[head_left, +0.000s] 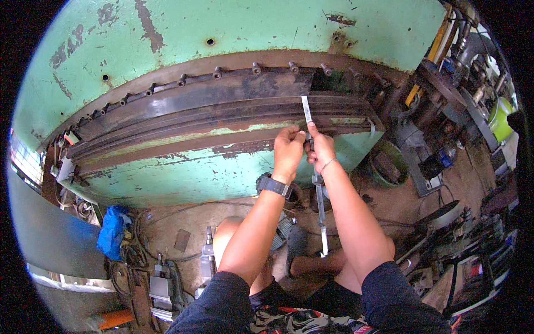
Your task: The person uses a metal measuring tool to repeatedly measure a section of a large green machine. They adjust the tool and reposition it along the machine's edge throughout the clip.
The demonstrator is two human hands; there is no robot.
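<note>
A long narrow metal strip (320, 203) runs from the machine's die toward my knees, its light upper end lying at the die and its lower part looking stepped or bent. My right hand (321, 147) is closed around the strip, thumb along its top. Beside it, my left hand (288, 150), with a dark watch on the wrist, has its fingers curled in a pinch against the strip's edge. Above the strip's far end is the dark upper blade (233, 86) of a green press brake. The long grooved lower die (222, 119) sits under it.
Bolts (256, 68) line the upper beam. A bucket (387, 164) stands on the floor at the right, near cluttered machine parts. A blue plastic bag (113, 232) and metal clamping blocks (161, 289) are at the lower left. A cable (183, 258) crosses the floor.
</note>
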